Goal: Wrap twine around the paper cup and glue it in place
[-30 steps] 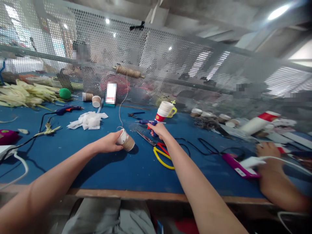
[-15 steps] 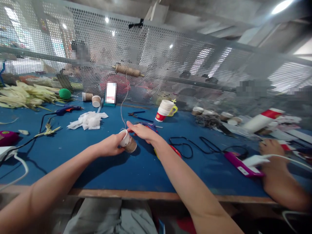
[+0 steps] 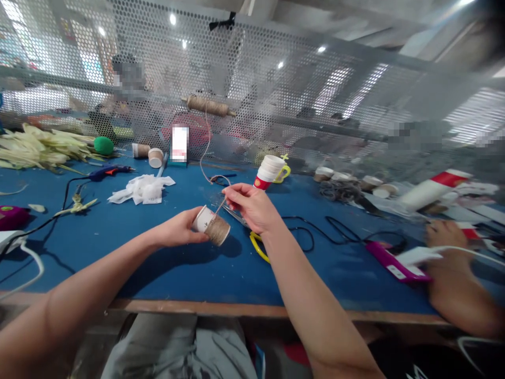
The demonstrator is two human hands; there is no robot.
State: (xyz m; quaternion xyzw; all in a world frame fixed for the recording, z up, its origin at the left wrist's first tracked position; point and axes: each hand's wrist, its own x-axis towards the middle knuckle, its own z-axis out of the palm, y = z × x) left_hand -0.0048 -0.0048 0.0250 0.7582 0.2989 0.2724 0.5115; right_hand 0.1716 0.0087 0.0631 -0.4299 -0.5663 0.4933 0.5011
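Note:
My left hand [image 3: 183, 227] is closed around the rim end of a small paper cup [image 3: 213, 225], held tilted above the table. Brown twine [image 3: 204, 164] is wound around the cup's lower part, while its upper part shows white. Between the thumb and fingers of my right hand [image 3: 252, 206] the twine is pinched, with a short length running down to the cup. From there it loops back and up to a twine spool [image 3: 208, 106] on the mesh panel. Scissors with yellow handles [image 3: 258, 248] lie partly hidden under my right wrist.
Stacked paper cups [image 3: 268, 171] stand behind my right hand. A white cloth [image 3: 142, 189], a glue gun [image 3: 108, 172] and a phone [image 3: 179, 143] lie left of centre. A purple power strip [image 3: 394, 261] with a black cable is at right, beside another person's arm [image 3: 457, 279].
My right hand has moved right, away from the cup, and now pinches the twine taut. The cup has turned slightly in my left hand and shifted a little right.

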